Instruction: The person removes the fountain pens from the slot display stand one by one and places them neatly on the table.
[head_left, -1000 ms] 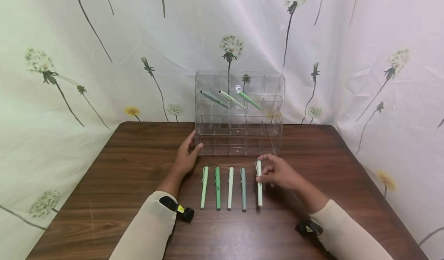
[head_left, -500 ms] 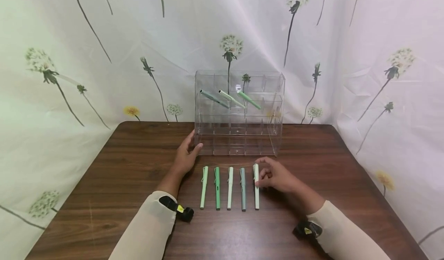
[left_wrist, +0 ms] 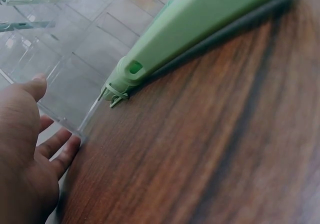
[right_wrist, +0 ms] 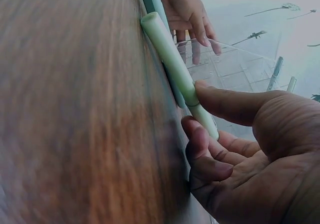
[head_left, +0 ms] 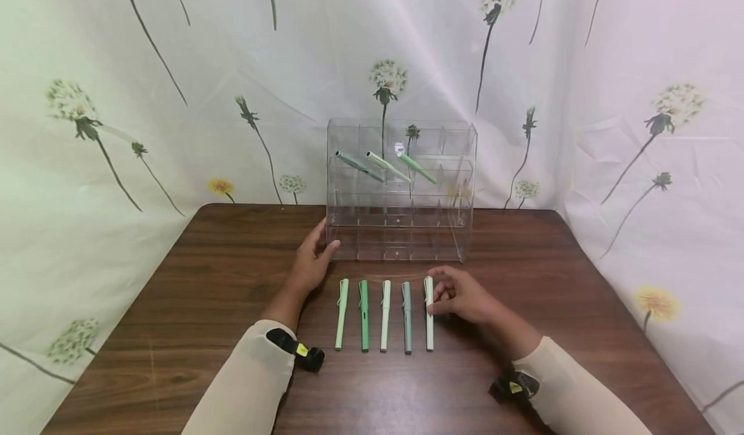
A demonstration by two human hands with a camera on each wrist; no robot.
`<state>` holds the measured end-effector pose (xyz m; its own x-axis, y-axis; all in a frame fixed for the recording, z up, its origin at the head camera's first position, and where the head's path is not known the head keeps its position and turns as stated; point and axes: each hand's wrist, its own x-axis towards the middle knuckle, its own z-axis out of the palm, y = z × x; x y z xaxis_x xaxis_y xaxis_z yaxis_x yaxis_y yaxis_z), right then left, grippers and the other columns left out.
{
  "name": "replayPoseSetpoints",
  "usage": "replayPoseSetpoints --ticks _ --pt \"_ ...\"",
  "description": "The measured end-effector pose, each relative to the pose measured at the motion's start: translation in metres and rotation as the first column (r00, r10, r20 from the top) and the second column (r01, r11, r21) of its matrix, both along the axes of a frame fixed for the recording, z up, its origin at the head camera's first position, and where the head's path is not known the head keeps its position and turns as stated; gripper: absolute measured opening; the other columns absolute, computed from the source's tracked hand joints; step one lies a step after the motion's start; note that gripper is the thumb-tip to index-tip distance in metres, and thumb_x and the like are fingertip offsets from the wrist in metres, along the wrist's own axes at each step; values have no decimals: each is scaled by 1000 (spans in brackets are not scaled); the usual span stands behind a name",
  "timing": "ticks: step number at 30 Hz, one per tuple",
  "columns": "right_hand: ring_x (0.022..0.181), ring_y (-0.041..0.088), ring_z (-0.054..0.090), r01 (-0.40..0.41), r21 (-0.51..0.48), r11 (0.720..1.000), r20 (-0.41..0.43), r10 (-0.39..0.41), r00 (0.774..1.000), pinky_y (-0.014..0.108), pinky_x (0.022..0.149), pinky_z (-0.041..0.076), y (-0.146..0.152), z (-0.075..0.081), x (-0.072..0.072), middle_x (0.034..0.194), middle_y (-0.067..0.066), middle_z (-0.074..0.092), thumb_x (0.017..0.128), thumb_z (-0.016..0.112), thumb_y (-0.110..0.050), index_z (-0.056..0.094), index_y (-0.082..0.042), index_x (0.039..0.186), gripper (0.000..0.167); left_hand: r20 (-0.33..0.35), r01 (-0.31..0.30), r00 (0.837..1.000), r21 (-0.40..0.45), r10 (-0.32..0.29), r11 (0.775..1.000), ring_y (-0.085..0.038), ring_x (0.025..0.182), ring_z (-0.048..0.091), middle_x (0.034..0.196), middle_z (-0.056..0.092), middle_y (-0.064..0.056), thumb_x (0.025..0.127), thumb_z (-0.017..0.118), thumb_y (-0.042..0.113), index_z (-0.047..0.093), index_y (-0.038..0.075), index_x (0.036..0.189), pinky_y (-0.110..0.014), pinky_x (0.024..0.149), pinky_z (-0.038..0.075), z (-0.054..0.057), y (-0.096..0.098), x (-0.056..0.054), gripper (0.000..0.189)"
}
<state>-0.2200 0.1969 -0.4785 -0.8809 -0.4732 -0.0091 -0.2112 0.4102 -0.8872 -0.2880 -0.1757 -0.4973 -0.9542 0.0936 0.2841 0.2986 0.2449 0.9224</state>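
My right hand [head_left: 462,294] pinches a pale mint pen [head_left: 429,332] with a clip, at the right end of a row of pens. In the right wrist view, thumb and fingers hold this pen [right_wrist: 167,51] near its clip end, close over the table. Left of it lie a grey-green pen [head_left: 407,319], a cream-green pen [head_left: 385,319], a bright green pen [head_left: 364,319] and a light green pen [head_left: 341,315], clips away from me. My left hand [head_left: 310,261] touches the left side of a clear pen organizer [head_left: 401,235], fingers straight along it, thumb at its front.
Three pens lean in the organizer's upper tier: a grey-green pen [head_left: 359,166], a pale pen [head_left: 388,166] and a green pen [head_left: 417,167]. The brown wooden table [head_left: 192,306] meets a dandelion-printed curtain [head_left: 279,67] behind it.
My right hand has moved slightly left and toward me with the pale mint pen, lining it up beside the grey-green one. My left hand has stayed at the organizer.
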Motion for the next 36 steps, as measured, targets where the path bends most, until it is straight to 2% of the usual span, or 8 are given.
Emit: replayPoseSetpoints --ticks 5,9,11,15,19,25,31,36 --pt "76 11 60 1 4 1000 -12 -1 1000 23 65 51 -1 -5 -1 95 18 73 87 88 1 51 14 148 72 7 -4 1000 -5 4 1000 -43 153 50 166 49 -27 113 62 17 29 13 174 -61 118 48 -2 0 0 70" --pt "78 12 58 2 13 1000 5 -2 1000 22 66 51 -3 -7 -1 98 20 70 87 88 0 53 15 146 70 48 8 999 3 -8 1000 -46 157 44 172 42 -25 115 59 18 24 16 176 -64 121 44 -2 2 0 71" --pt "78 12 57 -1 14 1000 9 1 1000 22 66 51 -4 -6 0 99 20 70 87 88 0 56 15 142 66 72 18 997 8 -18 1000 -47 158 41 174 37 -24 115 57 18 21 16 176 -66 122 42 3 3 4 71" --pt "77 13 57 4 44 999 -2 -4 1000 22 64 52 -5 -6 1 101 19 70 88 88 0 61 14 135 56 101 31 994 7 -32 999 -49 159 38 176 33 -25 116 56 16 20 14 176 -68 123 41 19 6 15 71" --pt "77 13 57 7 63 998 -22 -5 1000 23 63 52 -7 -8 1 101 18 69 89 87 -1 61 14 136 56 114 36 993 -2 -35 999 -48 161 37 177 32 -24 116 56 17 20 14 176 -68 125 39 30 7 25 71" --pt "75 12 57 14 73 997 -35 -11 999 24 63 53 -8 -6 4 100 16 68 90 88 -8 61 12 138 59 98 41 994 9 -42 999 -48 160 37 177 32 -25 116 56 17 20 14 176 -68 124 39 28 7 24 71" --pt "76 13 54 20 154 988 -86 -7 996 24 68 48 -13 -3 8 100 11 66 87 94 -21 63 9 138 68 82 31 996 10 -31 999 -48 158 40 176 34 -25 115 56 15 21 13 176 -67 123 41 25 8 21 70" --pt "77 12 53 36 178 983 -100 -18 995 24 69 48 -18 -3 9 100 9 64 87 93 -20 64 8 136 63 71 19 997 16 -21 1000 -49 156 42 173 38 -27 115 58 13 24 13 176 -67 122 43 26 9 22 70"
